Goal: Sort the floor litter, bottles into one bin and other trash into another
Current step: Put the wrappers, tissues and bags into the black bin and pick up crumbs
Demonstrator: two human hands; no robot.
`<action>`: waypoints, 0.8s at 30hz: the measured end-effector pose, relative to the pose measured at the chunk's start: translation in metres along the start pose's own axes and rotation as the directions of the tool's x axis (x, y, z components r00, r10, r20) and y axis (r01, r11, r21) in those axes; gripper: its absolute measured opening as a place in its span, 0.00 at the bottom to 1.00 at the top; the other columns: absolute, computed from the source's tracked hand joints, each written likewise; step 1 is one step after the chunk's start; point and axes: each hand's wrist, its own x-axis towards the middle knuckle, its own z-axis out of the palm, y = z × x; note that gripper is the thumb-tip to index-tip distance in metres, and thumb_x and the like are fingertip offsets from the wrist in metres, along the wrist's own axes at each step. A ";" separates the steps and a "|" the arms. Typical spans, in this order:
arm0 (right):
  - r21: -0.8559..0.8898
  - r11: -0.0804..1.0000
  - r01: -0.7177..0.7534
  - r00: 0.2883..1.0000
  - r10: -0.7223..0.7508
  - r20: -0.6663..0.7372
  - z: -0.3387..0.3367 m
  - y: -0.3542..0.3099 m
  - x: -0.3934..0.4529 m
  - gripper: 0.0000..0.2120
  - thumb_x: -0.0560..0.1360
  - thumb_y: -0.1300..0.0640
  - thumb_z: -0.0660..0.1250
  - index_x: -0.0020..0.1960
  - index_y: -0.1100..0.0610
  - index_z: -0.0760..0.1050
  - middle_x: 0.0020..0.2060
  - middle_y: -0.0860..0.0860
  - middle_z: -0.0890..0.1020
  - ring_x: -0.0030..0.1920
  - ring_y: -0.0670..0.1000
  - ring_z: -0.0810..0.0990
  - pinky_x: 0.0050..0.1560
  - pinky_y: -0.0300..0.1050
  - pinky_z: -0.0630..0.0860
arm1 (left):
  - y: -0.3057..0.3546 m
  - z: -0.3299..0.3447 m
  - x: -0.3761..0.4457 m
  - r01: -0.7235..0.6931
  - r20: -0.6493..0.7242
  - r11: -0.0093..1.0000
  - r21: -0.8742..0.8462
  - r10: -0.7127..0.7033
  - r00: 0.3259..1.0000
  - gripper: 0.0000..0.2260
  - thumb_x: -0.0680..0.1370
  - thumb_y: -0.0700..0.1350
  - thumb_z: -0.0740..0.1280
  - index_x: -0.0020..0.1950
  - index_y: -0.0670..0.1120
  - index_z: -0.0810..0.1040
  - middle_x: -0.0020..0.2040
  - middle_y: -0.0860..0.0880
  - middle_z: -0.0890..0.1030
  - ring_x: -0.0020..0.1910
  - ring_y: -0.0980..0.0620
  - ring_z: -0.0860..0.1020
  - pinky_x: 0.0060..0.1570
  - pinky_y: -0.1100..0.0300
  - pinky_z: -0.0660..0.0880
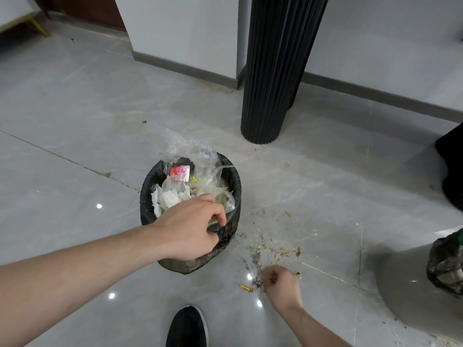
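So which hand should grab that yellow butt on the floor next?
The right hand: it is already down at the floor, beside the yellow butt. The left hand is busy gripping the bin's rim.

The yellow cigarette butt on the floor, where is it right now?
In the head view the yellow cigarette butt lies on the grey tile floor, just left of the right hand and below-right of the black-lined bin.

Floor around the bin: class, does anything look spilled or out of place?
Yes. Crumbs and small debris lie scattered on the tiles right of the black-lined bin, which is heaped above its rim. The right hand is picking at them.
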 end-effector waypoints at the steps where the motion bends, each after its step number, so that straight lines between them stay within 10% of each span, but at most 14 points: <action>1: 0.090 0.996 -0.012 0.999 0.016 -0.045 -0.009 -0.014 -0.003 0.15 0.73 0.68 0.67 0.40 0.48 0.82 0.36 0.44 0.85 0.38 0.42 0.83 0.41 0.35 0.80 | -0.004 -0.002 0.000 0.004 -0.010 1.000 -0.002 -0.004 1.000 0.10 0.75 0.46 0.68 0.54 0.58 0.78 0.51 0.61 0.70 0.46 0.65 0.73 0.45 0.65 0.71; 7: 0.398 0.871 0.287 0.939 -0.172 -0.299 -0.070 -0.160 -0.012 0.05 0.74 0.61 0.73 0.46 0.52 0.84 0.36 0.45 0.85 0.38 0.39 0.82 0.42 0.31 0.77 | -0.038 -0.026 -0.003 0.104 -0.111 0.994 -0.046 -0.108 0.988 0.10 0.73 0.45 0.70 0.51 0.58 0.78 0.54 0.60 0.74 0.43 0.65 0.74 0.42 0.68 0.67; 11: 0.308 0.853 0.421 0.905 -0.368 -0.215 -0.058 -0.233 -0.016 0.09 0.74 0.63 0.71 0.50 0.52 0.84 0.41 0.43 0.85 0.41 0.39 0.82 0.44 0.29 0.77 | -0.050 -0.031 -0.009 0.178 -0.135 0.984 -0.016 -0.178 0.975 0.09 0.73 0.45 0.71 0.50 0.57 0.79 0.55 0.59 0.73 0.42 0.61 0.74 0.45 0.62 0.68; 24: -0.074 0.912 0.402 0.899 -0.409 -0.157 -0.093 -0.184 -0.038 0.11 0.72 0.62 0.72 0.50 0.49 0.82 0.48 0.43 0.82 0.39 0.44 0.78 0.46 0.36 0.75 | -0.100 -0.050 -0.021 0.562 -0.068 0.817 0.126 -0.558 0.827 0.22 0.73 0.54 0.69 0.65 0.47 0.74 0.64 0.43 0.74 0.55 0.44 0.76 0.45 0.57 0.74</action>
